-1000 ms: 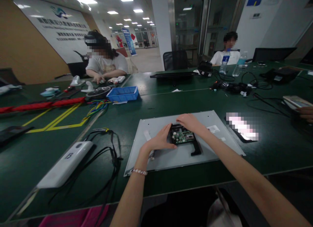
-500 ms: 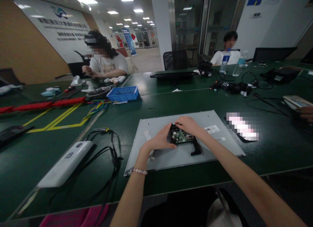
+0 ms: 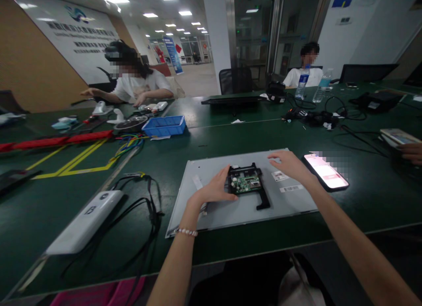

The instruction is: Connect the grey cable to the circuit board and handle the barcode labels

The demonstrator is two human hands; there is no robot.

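Observation:
A black plastic bracket (image 3: 263, 199) with a green circuit board (image 3: 245, 183) in it lies on the back of a flat grey metal panel (image 3: 227, 216). My left hand (image 3: 216, 187) holds the bracket's left side, fingers at its upper corner and thumb by its lower edge. Over the right part of the panel, my right hand (image 3: 288, 165) is open, apart from the bracket, its fingers stretched to the left. I cannot tell whether it touches the panel. White labels (image 3: 290, 188) are stuck on the panel near it.
A lit phone (image 3: 326, 170) lies right of the panel. To the left are a white power bank (image 3: 87, 220) and black cables (image 3: 153, 205). Farther back stand a blue bin (image 3: 165, 126) and water bottles (image 3: 302, 84). Another person's hand (image 3: 410, 152) is at the right edge; two people sit opposite.
My right hand has let go of the bracket's upper edge and moved right, uncovering the bracket's upper right part. My left hand stays at the left side. The person opposite on the left has spread their arms.

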